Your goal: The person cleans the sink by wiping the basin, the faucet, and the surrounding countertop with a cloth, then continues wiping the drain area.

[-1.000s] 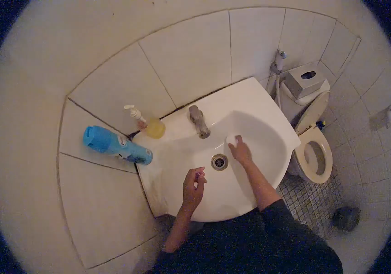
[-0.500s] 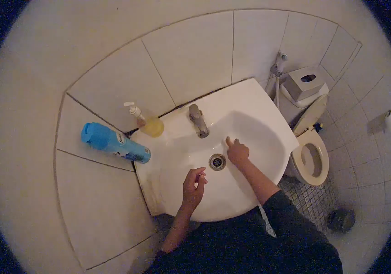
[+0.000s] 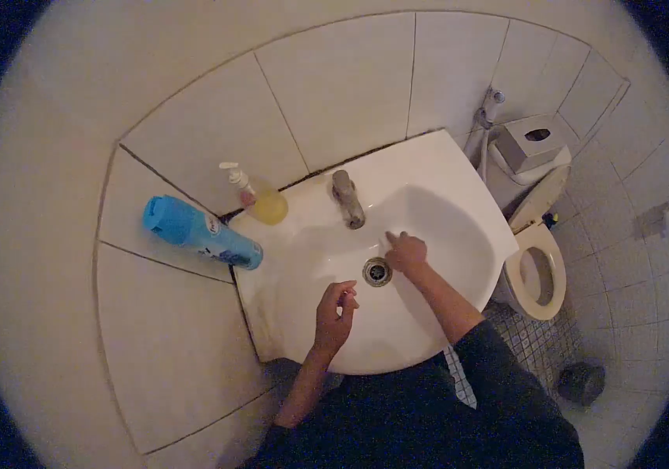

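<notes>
A white washbasin (image 3: 459, 313) holds both of my hands over its bowl. My right hand (image 3: 407, 254) reaches toward the back of the bowl, right of the metal drain (image 3: 377, 272). One finger points out at the white surface and appears to touch it; the others are bent, and I see nothing held. Nearer the front left, my left hand (image 3: 334, 316) hovers with loosely curled fingers and a gap beside the thumb. No object is visible in it. Behind the drain stands the metal faucet (image 3: 348, 202).
On the basin's left ledge are a pump bottle of yellow liquid (image 3: 270, 207) and a tall blue bottle (image 3: 201, 233). To the right stands a toilet (image 3: 557, 270) with a tissue box (image 3: 533, 142) on its tank. A bidet sprayer (image 3: 492, 105) hangs on the tiled wall.
The view has shifted slightly, so the basin and bottles sit a little higher and farther right. My right hand has moved slightly toward the drain; my left keeps its loose curl.
</notes>
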The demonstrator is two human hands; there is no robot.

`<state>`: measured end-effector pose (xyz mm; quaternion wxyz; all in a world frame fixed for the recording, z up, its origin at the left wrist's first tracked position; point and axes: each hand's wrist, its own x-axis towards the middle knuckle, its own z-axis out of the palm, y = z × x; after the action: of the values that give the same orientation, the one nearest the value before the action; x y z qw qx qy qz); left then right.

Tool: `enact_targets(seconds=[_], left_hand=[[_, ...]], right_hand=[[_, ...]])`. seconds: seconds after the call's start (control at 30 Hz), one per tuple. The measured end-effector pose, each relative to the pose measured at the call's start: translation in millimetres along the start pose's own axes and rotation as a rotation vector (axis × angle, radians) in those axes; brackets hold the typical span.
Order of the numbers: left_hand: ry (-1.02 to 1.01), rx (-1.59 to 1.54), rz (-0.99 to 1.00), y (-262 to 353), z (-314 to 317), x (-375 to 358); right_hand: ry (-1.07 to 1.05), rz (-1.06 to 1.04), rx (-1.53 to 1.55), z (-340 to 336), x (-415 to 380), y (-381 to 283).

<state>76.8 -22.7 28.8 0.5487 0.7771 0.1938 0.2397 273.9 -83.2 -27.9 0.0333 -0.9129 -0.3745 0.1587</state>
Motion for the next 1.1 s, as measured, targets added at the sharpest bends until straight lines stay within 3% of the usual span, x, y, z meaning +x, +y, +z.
enact_targets(seconds=[0.07, 0.17, 0.3, 0.37, 0.5, 0.57, 0.7, 0.77, 0.87, 0.93, 1.0, 1.1], left_hand=[[-0.016, -0.024, 0.015, -3, 5, 3], [-0.039, -0.015, -0.025, -5, 9, -7], [-0.037, -0.013, -0.005, -4, 6, -9], [0.002, -0.022, -0.015, -3, 5, -10], [-0.03, -0.015, -0.031, -9, 9, -12], [-0.035, -0.006, -0.033, -9, 11, -14], [-0.036, -0.012, -0.039, -2, 12, -17], [-0.026, -0.009, -0.031, -8, 13, -16], [-0.006, -0.094, -0.04, -18, 16, -19], [-0.047, -0.021, -0.027, -11, 14, -19], [-0.056, -0.033, -0.026, -25, 17, -21], [-0.057, -0.007, -0.029, -22, 14, -22]], right_hand=[[-0.021, 0.035, -0.036, 1, 2, -11], [0.055, -0.141, 0.019, 19, -13, -68], [0.086, -0.221, 0.082, 11, -6, -21], [-0.011, -0.039, 0.049, -10, 1, 17], [0.106, -0.14, -0.092, 24, 0, -11], [0.031, -0.157, -0.024, 31, -4, -44], [0.019, -0.142, 0.044, 4, -8, -10], [-0.006, -0.039, 0.051, -9, -1, 22], [0.019, -0.021, -0.076, -2, 4, 14], [0.094, -0.123, -0.126, 32, 0, -15], [-0.104, -0.133, 0.033, 25, -5, -56], [-0.043, -0.248, 0.038, 22, 2, -49]])
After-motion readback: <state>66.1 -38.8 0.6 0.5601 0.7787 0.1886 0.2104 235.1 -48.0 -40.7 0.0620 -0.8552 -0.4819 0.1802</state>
